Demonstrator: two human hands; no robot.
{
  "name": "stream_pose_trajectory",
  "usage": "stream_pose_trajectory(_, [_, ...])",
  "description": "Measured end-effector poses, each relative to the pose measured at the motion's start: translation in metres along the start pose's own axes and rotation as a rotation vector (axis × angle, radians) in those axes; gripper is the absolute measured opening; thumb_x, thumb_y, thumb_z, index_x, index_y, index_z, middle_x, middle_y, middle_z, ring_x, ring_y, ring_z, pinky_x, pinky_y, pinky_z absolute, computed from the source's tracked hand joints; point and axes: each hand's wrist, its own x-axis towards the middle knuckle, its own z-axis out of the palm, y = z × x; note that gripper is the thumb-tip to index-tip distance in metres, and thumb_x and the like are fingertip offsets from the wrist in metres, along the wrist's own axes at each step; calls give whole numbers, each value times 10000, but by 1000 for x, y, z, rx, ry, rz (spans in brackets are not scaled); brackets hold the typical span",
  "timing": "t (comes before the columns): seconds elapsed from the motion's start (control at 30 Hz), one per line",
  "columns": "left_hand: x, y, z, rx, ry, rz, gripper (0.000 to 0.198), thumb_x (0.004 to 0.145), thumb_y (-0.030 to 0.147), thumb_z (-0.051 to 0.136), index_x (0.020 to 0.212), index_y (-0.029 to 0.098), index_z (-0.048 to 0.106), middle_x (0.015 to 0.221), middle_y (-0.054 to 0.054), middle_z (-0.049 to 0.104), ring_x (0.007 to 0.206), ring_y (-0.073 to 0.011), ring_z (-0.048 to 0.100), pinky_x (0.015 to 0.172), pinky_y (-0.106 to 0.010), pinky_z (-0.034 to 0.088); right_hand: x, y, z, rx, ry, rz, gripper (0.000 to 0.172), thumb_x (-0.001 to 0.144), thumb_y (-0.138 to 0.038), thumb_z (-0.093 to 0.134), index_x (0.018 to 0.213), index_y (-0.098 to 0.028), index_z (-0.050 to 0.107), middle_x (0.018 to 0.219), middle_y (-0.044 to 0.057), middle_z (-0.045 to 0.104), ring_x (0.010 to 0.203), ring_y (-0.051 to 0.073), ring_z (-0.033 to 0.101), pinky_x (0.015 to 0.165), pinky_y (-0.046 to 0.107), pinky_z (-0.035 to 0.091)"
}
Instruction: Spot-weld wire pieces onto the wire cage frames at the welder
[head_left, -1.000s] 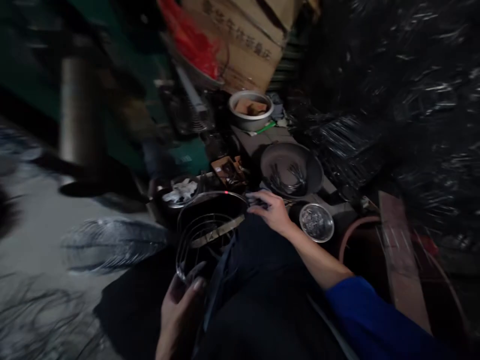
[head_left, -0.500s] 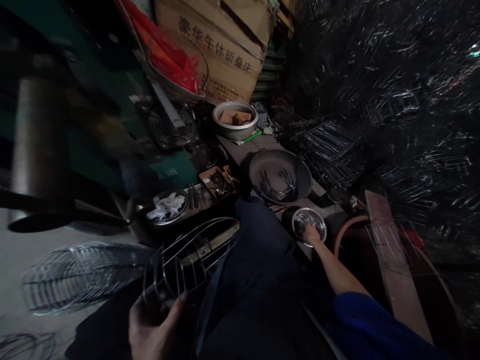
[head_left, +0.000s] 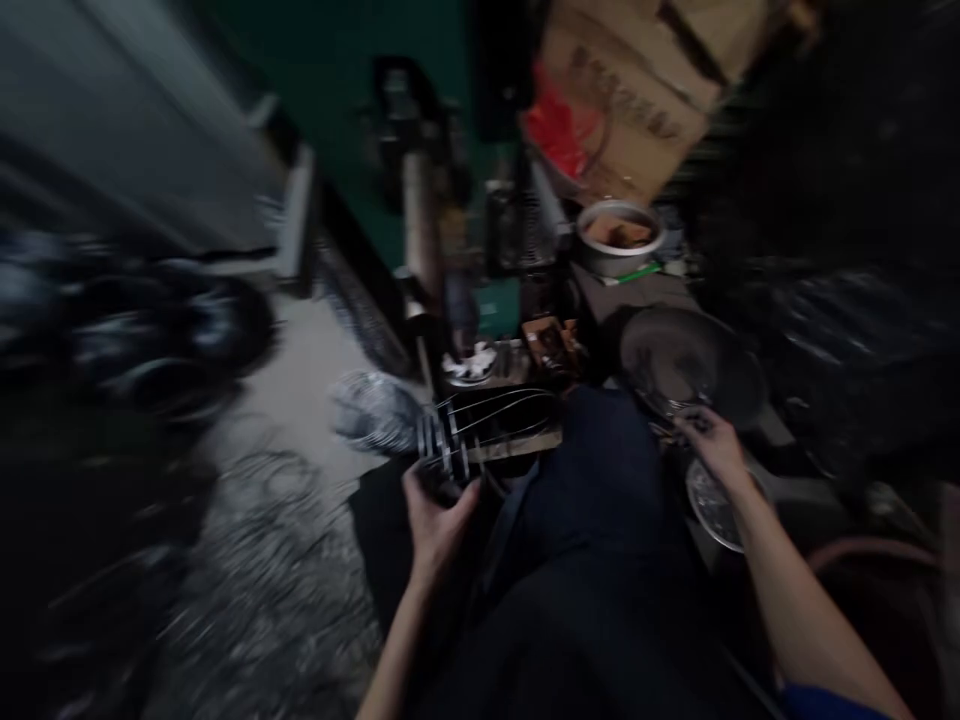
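Note:
A bent metal wire rack (head_left: 450, 440) rests low in front of my lap, and my left hand (head_left: 435, 520) is closed around its near end. My right hand (head_left: 712, 450) is over the near rim of a wide dark pan (head_left: 727, 370), its fingers pinched together. Blur hides what, if anything, those fingers hold. Below my right wrist stands a small metal bowl (head_left: 712, 515) with small shiny pieces inside. In the pan, thin bent wires (head_left: 679, 385) show faintly.
A green machine (head_left: 435, 60) stands ahead. Beyond the pan are a round tub (head_left: 619, 262) and a cardboard box (head_left: 637, 110). A coiled wire bundle (head_left: 371, 410) lies left of the rack, with loose wire (head_left: 277, 560) on the floor. A reddish barrel (head_left: 870, 550) is at right.
My right hand has come out of the small metal bowl and moved up to the pan's near rim. My left hand still holds the rack. The view has swung left.

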Motion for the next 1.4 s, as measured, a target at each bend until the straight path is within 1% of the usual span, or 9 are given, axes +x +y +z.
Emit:
stream_pose_trajectory(0.07, [4, 0, -3, -16, -17, 27, 667, 687, 375, 812, 1210, 211, 433, 985, -23, 591, 833, -158, 598, 756, -286, 523, 20, -65, 18, 240, -156, -84, 407, 865, -535, 630, 1045, -174, 684, 909, 101, 741, 794, 227, 703, 743, 359, 565])
stream_pose_trajectory(0.17, [7, 3, -10, 3, 5, 39, 675, 711, 358, 799, 1245, 214, 411, 1056, -56, 607, 944, -197, 617, 847, -334, 518, 29, -160, 46, 289, -424, -376, 304, 886, -434, 657, 1095, -221, 717, 1088, 83, 740, 1023, 244, 686, 939, 395, 525])
stream_pose_trajectory(0.23, [6, 5, -14, 30, 27, 49, 677, 714, 350, 797, 1253, 210, 412, 1070, -67, 612, 970, -213, 622, 879, -360, 512, 29, -204, 68, 222, -468, -605, 225, 943, -358, 590, 1073, -242, 732, 1090, 60, 744, 1103, 243, 658, 997, 414, 491])
stream_pose_trajectory(0.3, [6, 5, -18, 40, 28, 73, 681, 723, 346, 788, 1269, 208, 405, 1104, -80, 612, 1008, -225, 623, 915, -380, 504, 30, -228, 90, 132, -452, -780, 215, 970, -292, 545, 1063, -249, 734, 1074, 51, 750, 1172, 245, 625, 1025, 434, 465])
stream_pose_trajectory(0.47, [10, -2, -23, 108, 41, 126, 706, 729, 354, 779, 1298, 203, 391, 1140, -97, 602, 1038, -239, 615, 935, -390, 496, 41, -236, 132, -58, -481, -939, 216, 979, -227, 538, 1107, -253, 711, 1100, 56, 745, 1241, 249, 583, 1056, 481, 405])
stream_pose_trajectory(0.63, [21, -6, -19, 98, 68, 159, 686, 733, 354, 775, 1282, 201, 395, 1159, -105, 585, 1048, -246, 611, 934, -392, 496, 45, -231, 151, -173, -456, -990, 299, 964, -158, 542, 1214, -259, 670, 1164, 81, 724, 1243, 268, 577, 1056, 545, 359])
stream_pose_trajectory(0.9, [36, -9, -15, 67, 111, 173, 698, 721, 369, 777, 1278, 208, 389, 1126, -95, 594, 1021, -247, 623, 912, -396, 508, 48, -243, 156, -156, -266, -1048, 283, 952, -178, 558, 1170, -274, 711, 1027, 76, 750, 1087, 292, 591, 904, 488, 440])
stream_pose_trajectory(1.1, [43, -11, -18, 78, 131, 190, 716, 712, 358, 779, 1288, 210, 380, 1129, -103, 590, 1021, -255, 618, 910, -413, 512, 54, -252, 160, 16, -287, -1093, 300, 955, -168, 542, 1179, -275, 709, 938, 55, 738, 945, 252, 596, 844, 423, 521])
stream_pose_trajectory(1.4, [47, -11, -23, 84, 147, 178, 733, 717, 360, 777, 1299, 205, 359, 1157, -123, 591, 1045, -277, 620, 929, -447, 508, 58, -265, 165, 100, -289, -1104, 289, 952, -175, 553, 1156, -291, 721, 907, 57, 734, 952, 247, 605, 809, 404, 563])
